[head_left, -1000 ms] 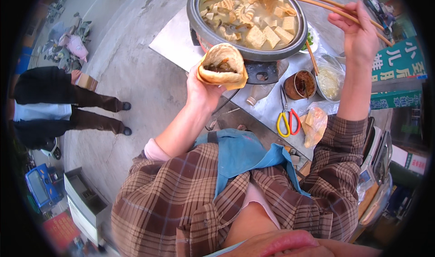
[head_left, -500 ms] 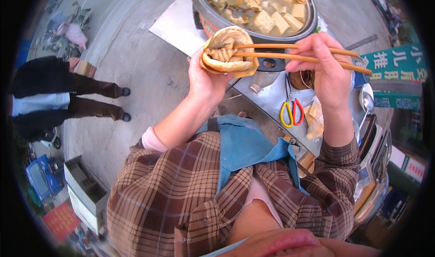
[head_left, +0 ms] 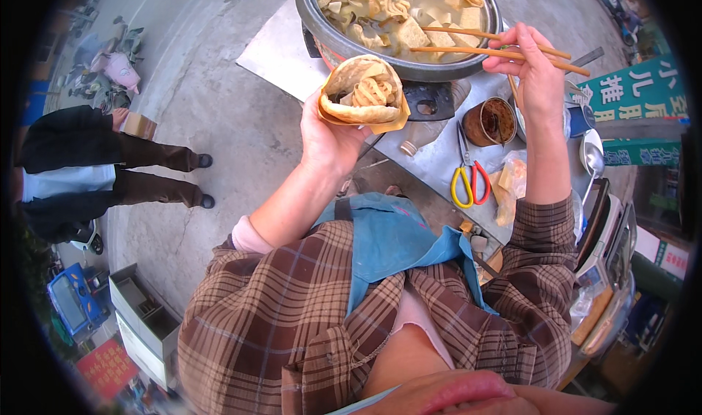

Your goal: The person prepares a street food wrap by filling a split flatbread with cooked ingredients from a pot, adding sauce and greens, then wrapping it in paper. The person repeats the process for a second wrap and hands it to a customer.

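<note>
Chopsticks (head_left: 450, 49) have swung from the bread (head_left: 365, 114) back over the pot (head_left: 424, 72), leaving a ridged, pleated piece (head_left: 374, 91) in its pocket; one portion apparently placed. Right hand (head_left: 534, 64) pinches them, tips apart. Left hand (head_left: 325, 141), fingers curled, cups the bread near the pot: browned rim, soft crumb, yellow paper (head_left: 397, 122). Porous tofu blocks (head_left: 413, 33), cloudy broth (head_left: 433, 11)

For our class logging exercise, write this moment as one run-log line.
left hand: holds filled bread; right hand: holds chopsticks, apparently over pot; scissors: on table
</note>
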Tool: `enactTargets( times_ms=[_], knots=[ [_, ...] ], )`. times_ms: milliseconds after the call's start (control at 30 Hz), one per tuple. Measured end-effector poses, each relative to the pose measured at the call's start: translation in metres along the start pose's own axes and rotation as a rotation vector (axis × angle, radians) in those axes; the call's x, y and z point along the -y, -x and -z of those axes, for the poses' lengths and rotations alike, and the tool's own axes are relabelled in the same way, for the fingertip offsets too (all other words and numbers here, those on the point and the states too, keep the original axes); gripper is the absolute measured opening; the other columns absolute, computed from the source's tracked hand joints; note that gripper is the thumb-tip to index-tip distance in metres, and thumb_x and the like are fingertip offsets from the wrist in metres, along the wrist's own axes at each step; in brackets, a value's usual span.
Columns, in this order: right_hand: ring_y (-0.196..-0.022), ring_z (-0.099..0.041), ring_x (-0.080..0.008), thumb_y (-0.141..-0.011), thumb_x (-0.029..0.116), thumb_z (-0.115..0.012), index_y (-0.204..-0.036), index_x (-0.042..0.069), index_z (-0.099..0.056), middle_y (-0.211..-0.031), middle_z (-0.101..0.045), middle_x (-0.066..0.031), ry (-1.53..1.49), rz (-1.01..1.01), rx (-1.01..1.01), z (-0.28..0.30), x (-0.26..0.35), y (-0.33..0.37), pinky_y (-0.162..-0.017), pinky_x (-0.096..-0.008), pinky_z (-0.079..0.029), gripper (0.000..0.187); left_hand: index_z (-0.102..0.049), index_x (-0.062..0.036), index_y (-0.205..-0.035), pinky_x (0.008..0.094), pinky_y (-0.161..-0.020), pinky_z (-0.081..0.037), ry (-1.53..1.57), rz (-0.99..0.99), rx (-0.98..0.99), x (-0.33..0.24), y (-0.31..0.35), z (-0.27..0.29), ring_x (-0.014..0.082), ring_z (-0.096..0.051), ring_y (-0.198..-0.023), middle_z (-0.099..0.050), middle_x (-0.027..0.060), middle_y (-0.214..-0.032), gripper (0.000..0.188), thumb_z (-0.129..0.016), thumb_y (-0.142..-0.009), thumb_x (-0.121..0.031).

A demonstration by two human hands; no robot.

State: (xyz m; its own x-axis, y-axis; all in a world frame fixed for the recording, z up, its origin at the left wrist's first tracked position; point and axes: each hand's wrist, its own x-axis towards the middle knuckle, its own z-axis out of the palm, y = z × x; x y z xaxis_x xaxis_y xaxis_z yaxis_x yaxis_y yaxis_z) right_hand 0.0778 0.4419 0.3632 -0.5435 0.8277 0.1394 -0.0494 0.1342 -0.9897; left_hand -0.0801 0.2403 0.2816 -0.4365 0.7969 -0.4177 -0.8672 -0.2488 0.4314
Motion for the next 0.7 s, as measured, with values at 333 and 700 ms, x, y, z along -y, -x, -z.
enactTargets(
  times_ms=[333, 700],
  knots=[
    [-0.064, -0.064, -0.0248, -0.094, 0.021, -0.043, -0.085, -0.004, -0.054, -0.080, -0.061, -0.0195, -0.088, 0.247, -0.091, 0.028, 0.026, 0.016, -0.058, -0.0303, -0.055, 0.029, -0.041, -0.0082, -0.127, 0.0507, -0.092, -0.041, 0.015, -0.016, 0.015, -0.002, 0.000, 0.003, 0.0315, -0.048, -0.115, -0.048, 0.0125, -0.127, 0.051, -0.025, -0.090, -0.040],
    [-0.057, -0.061, -0.0159, -0.089, 0.021, -0.052, -0.088, -0.002, -0.059, -0.082, -0.062, -0.0109, 0.178, 0.229, -0.140, 0.005, 0.041, -0.007, -0.053, -0.0242, -0.051, 0.024, -0.042, -0.0085, -0.126, 0.0488, -0.092, -0.041, 0.027, 0.017, -0.012, -0.003, 0.004, 0.000, 0.0301, -0.048, -0.114, -0.048, 0.0110, -0.127, 0.050, -0.026, -0.091, -0.039]
  ],
)
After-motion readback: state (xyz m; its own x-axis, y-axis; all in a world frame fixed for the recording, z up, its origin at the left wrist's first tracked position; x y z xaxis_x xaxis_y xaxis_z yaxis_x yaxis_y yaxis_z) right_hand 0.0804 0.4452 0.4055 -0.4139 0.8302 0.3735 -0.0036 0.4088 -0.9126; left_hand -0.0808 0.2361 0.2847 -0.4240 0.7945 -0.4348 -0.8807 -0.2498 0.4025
